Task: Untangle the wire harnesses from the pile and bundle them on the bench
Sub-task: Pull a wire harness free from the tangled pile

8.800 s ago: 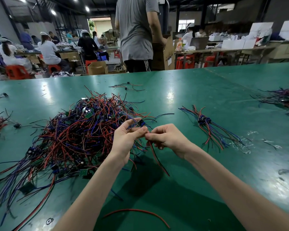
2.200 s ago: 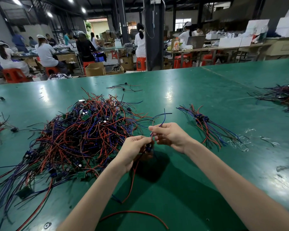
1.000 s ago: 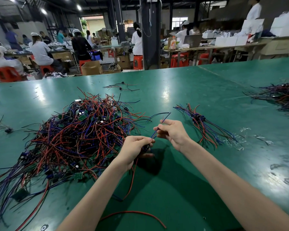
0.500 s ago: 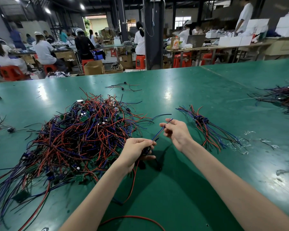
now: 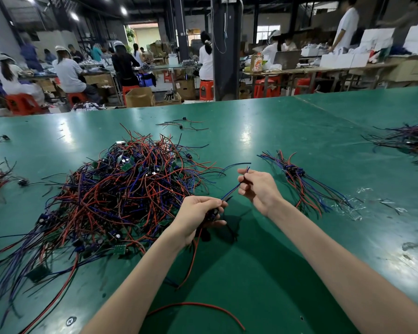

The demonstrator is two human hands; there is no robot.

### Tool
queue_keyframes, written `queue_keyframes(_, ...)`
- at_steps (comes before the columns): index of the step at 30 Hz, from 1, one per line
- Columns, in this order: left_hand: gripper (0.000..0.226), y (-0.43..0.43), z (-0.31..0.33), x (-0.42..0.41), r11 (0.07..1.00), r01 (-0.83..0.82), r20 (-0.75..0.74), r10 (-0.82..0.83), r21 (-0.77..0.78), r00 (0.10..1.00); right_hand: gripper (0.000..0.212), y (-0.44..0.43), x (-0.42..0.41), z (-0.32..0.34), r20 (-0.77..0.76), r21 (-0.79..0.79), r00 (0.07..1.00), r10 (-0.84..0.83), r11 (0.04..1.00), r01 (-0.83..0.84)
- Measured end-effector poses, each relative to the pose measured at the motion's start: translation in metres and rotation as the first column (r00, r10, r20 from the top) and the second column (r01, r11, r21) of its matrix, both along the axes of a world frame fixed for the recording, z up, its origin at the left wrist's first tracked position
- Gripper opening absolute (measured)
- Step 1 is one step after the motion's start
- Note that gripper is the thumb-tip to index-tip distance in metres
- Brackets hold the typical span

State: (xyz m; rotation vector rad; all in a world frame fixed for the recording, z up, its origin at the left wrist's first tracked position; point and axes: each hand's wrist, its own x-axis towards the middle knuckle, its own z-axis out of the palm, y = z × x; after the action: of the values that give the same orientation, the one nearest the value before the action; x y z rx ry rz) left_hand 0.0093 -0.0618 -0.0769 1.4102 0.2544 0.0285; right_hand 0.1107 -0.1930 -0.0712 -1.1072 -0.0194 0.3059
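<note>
Fingers [image 5: 214,203] of our left hand [image 5: 198,213] pinch one harness [image 5: 212,214] near the counter's [image 5: 275,273] front edge; our right hand [image 5: 258,186] pinches its blue wire [image 5: 231,192]. Our hands have moved apart, so the wire is pulled straight, clear of the pile [image 5: 121,189]. It looks ready for the bundle [image 5: 299,179].

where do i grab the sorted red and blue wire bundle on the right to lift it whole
Probably at the cluster of dark connectors where the small sorted bundle of red and blue wires narrows, coming straight down from above. The wires fan out loose on both sides of that waist, so a hold elsewhere would catch few strands.
</note>
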Motion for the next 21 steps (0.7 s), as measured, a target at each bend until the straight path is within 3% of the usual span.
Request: queue_keyframes(21, 0.017, 0.0022, -0.0003, -0.0005, 0.999, 0.037, -0.001, -0.037, -0.004, 0.999, 0.021, -0.0049, -0.0022, 0.0005, -0.086, 0.055, 0.996, -0.011, 0.998, 0.015)
